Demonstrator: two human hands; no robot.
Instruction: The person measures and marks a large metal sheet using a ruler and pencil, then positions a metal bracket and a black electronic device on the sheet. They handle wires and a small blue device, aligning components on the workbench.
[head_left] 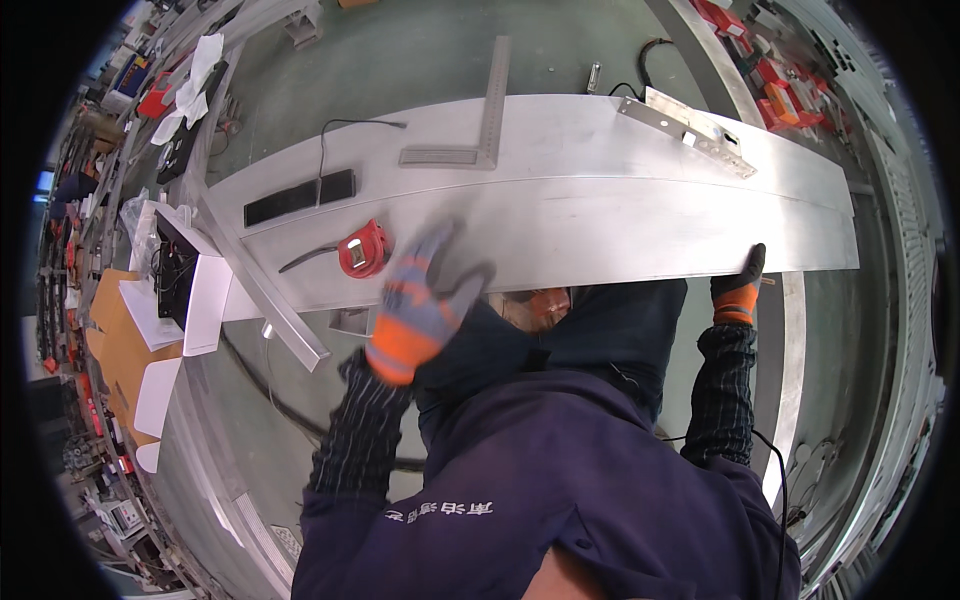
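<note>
Long silver metal sheets (pixel 600 225) lie in front of me, with a seam running along them. My left hand (pixel 422 305), in a grey and orange glove, is over their near edge with its fingers spread, slightly smeared by motion and holding nothing. Just left of it is a red tape measure (pixel 364 249). My right hand (pixel 738 286), gloved too, grips the near edge of the sheet at the right, one finger on top and the others hidden. A steel square (pixel 494 110) and a black bar-shaped device (pixel 300 198) with a thin cable rest farther back.
A metal bracket with holes (pixel 690 130) lies at the far right of the sheets. A metal bar (pixel 265 285) slants across the left end, beside an open cardboard box (pixel 120 325). Metal beams (pixel 790 350) support the right side. Red boxes (pixel 785 95) stand at the far right.
</note>
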